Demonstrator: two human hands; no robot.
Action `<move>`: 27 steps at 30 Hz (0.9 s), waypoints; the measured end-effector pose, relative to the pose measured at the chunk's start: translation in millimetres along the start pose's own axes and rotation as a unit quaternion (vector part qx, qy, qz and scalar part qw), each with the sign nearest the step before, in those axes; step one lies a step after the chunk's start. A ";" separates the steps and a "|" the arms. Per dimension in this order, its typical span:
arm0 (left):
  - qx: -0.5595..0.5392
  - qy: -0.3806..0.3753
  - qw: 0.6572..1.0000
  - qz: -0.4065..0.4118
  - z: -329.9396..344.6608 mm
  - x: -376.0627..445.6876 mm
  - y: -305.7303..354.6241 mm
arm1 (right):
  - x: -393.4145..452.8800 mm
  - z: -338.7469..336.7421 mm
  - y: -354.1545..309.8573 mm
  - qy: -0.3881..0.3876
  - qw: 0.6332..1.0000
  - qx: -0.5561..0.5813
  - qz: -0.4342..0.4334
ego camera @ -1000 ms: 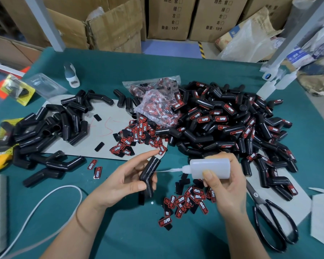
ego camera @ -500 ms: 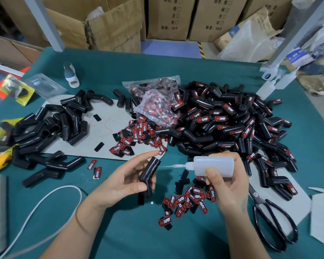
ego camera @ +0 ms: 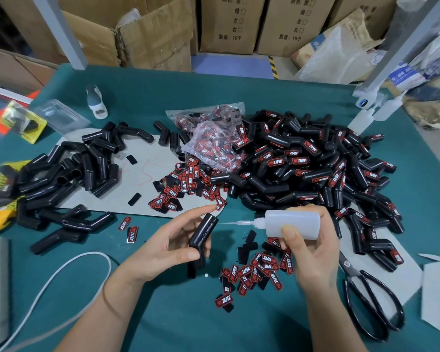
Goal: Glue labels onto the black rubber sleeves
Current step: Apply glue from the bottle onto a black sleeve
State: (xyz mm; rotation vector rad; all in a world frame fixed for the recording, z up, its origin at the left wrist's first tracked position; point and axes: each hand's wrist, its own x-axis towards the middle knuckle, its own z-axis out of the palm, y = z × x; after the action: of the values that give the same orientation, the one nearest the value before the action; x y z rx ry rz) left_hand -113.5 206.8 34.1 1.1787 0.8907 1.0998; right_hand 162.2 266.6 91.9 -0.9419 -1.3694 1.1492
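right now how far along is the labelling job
Done: the big labelled pile on the right. In hand: left hand holds a bare sleeve while right hand aims the glue bottle at it. Left: the unlabelled sleeves at left and loose labels.

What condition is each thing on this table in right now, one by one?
Held sleeve: gripped by left hand, no label yet.
Glue bottle: held sideways by right hand, nozzle pointing at the sleeve.
Right pile: labelled.
Left pile: unlabelled.
Label bag: open.
Scissors: closed, lying flat.
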 end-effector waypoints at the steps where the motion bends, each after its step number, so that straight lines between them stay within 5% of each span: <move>1: 0.001 0.000 1.000 0.000 0.0 0.0 0.2 | 0.3 -0.2 0.0 0.002 1.000 0.003 0.004; 27: 0.001 0.001 1.000 0.000 2.3 0.0 4.0 | -3.0 3.9 -4.2 -0.042 0.999 -0.010 -0.001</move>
State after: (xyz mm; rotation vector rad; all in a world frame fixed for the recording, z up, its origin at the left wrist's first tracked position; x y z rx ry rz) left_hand -112.1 206.4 38.4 1.1787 0.8940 1.1005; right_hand 159.0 262.3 95.4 -0.9149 -1.4516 1.1866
